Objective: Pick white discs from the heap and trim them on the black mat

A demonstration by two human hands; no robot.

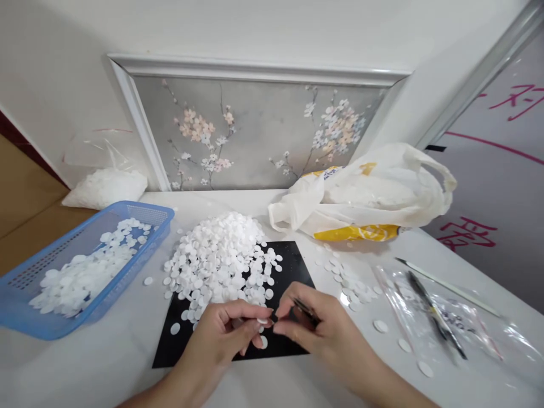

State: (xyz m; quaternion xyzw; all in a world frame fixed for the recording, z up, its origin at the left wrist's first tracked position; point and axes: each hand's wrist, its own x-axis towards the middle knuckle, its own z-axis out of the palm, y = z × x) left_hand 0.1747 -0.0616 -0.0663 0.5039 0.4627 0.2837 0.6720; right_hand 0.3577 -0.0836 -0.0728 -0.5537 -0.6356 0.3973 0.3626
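Observation:
Over the front of a black mat (289, 266), my two hands almost meet. My left hand (223, 334) pinches a small white disc (262, 321) between thumb and forefinger. My right hand (317, 320) is closed around a dark, slim tool (306, 310), mostly hidden by the fingers; its tip is near the pinched disc. Beyond my left hand, a large heap of white discs (216, 255) covers much of the mat. One loose disc (264, 342) lies on the mat just below my fingertips.
At left stands a blue basket (159, 212) partly filled with discs. A clear bag of white material (106, 187) sits behind it. A white-and-yellow plastic bag (374, 198) lies at the back right. Scattered discs (351, 286), a black pen-like tool (436, 314) and clear bags (476, 334) occupy the right.

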